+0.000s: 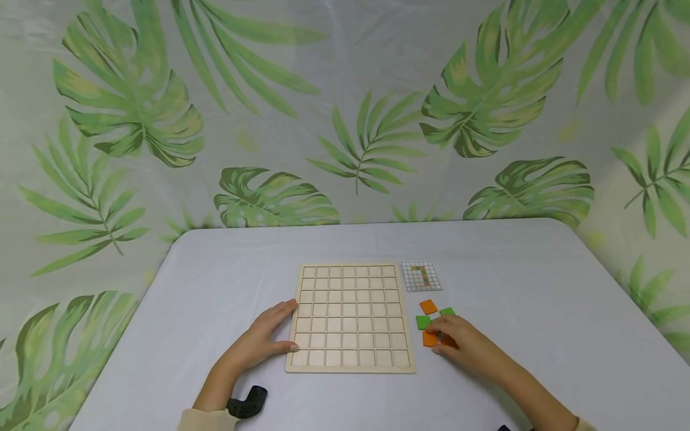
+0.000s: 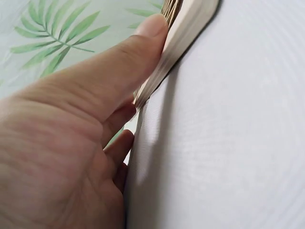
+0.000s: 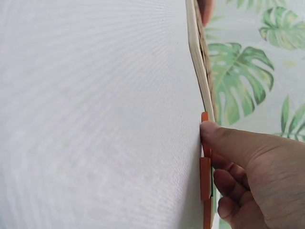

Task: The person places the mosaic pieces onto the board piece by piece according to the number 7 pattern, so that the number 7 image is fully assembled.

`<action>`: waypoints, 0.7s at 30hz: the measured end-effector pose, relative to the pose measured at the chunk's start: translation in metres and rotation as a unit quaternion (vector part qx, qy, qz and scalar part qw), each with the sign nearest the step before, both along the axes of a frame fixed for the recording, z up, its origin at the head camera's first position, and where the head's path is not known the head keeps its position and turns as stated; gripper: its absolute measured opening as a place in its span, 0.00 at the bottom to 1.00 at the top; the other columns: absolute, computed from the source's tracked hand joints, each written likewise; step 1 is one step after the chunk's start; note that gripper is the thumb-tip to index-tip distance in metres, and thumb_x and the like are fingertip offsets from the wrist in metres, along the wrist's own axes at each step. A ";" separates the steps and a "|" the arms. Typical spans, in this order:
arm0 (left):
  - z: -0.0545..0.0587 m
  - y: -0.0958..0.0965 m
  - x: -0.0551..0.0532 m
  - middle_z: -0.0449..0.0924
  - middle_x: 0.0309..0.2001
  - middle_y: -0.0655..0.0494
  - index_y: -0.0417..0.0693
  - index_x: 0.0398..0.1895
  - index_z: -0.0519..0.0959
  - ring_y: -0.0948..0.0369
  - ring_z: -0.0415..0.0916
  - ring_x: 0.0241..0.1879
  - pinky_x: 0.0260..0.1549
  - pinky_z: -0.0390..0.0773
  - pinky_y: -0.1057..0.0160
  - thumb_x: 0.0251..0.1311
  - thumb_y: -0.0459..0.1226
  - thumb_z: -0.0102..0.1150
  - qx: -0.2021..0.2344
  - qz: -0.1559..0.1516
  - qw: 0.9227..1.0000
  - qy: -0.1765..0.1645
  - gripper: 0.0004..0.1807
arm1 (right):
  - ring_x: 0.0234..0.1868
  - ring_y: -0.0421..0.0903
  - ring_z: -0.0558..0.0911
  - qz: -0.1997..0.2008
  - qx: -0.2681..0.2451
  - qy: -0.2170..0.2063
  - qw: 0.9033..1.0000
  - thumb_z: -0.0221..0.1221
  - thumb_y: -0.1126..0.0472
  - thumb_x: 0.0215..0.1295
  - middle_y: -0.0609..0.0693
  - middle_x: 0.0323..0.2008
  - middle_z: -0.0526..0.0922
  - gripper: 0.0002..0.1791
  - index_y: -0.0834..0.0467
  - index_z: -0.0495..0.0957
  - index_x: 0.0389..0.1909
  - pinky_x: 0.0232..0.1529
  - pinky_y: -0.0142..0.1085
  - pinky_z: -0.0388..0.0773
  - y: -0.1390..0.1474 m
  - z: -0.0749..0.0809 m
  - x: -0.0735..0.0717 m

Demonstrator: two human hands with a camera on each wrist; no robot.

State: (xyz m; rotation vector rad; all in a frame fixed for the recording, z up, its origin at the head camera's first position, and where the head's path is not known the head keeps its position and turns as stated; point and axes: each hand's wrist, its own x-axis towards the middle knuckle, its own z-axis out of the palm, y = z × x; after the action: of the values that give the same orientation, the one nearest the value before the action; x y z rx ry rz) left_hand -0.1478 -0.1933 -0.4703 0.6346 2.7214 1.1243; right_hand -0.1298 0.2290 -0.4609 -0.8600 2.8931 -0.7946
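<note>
A pale wooden grid board point(image 1: 350, 369) lies on the white table, its square cells bare. My left hand point(image 1: 265, 336) rests at its left side, fingers extended along the edge and thumb point(image 2: 152, 26) on the rim. Right of the board, my right hand point(image 1: 468, 346) pinches an orange tile point(image 1: 429, 339) between thumb and index finger at its near and far edges. The thumb point(image 3: 208, 128) meets the tile's edge in the right wrist view. Another orange tile point(image 3: 205, 179) lies beside it, partly under the hand. Close by are green tiles point(image 1: 423, 322) and a further orange tile point(image 1: 428, 306).
A small pattern card point(image 1: 421, 276) with a coloured grid lies by the board's upper right corner. Behind the table point(image 1: 226, 257) hangs a leaf-printed cloth point(image 1: 366, 149). A black wrist device point(image 1: 249, 402) is on the left forearm.
</note>
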 end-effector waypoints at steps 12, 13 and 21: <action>0.000 0.000 0.002 0.55 0.66 0.48 0.44 0.65 0.60 0.45 0.46 0.65 0.58 0.48 0.41 0.42 0.53 0.65 -0.004 0.003 1.000 0.004 0.46 | 0.41 0.44 0.75 -0.002 0.016 0.022 1.000 0.64 0.62 0.52 0.45 0.40 0.77 0.15 0.57 0.76 0.42 0.42 0.40 0.74 -0.013 0.023 -0.012; 0.000 0.001 0.002 0.55 0.66 0.48 0.44 0.65 0.61 0.45 0.46 0.65 0.57 0.48 0.40 0.42 0.53 0.65 -0.004 0.005 1.000 0.003 0.46 | 0.42 0.44 0.75 0.001 0.010 0.027 1.000 0.64 0.63 0.52 0.46 0.41 0.77 0.16 0.57 0.76 0.43 0.43 0.40 0.74 -0.015 0.026 -0.015; 0.001 0.001 0.002 0.54 0.66 0.49 0.45 0.65 0.60 0.45 0.45 0.65 0.57 0.48 0.40 0.42 0.53 0.65 -0.007 0.013 1.000 -0.009 0.46 | 0.47 0.49 0.74 0.010 -0.092 0.025 0.995 0.61 0.63 0.57 0.47 0.45 0.76 0.17 0.57 0.75 0.48 0.43 0.43 0.75 -0.043 0.046 -0.046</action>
State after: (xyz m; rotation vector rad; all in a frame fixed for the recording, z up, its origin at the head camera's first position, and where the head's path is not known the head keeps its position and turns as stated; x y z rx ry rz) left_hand -0.1456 -0.1923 -0.4697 0.5859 2.7283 1.1096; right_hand -0.1758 0.1859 -0.4154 -0.9359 2.8840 -1.0649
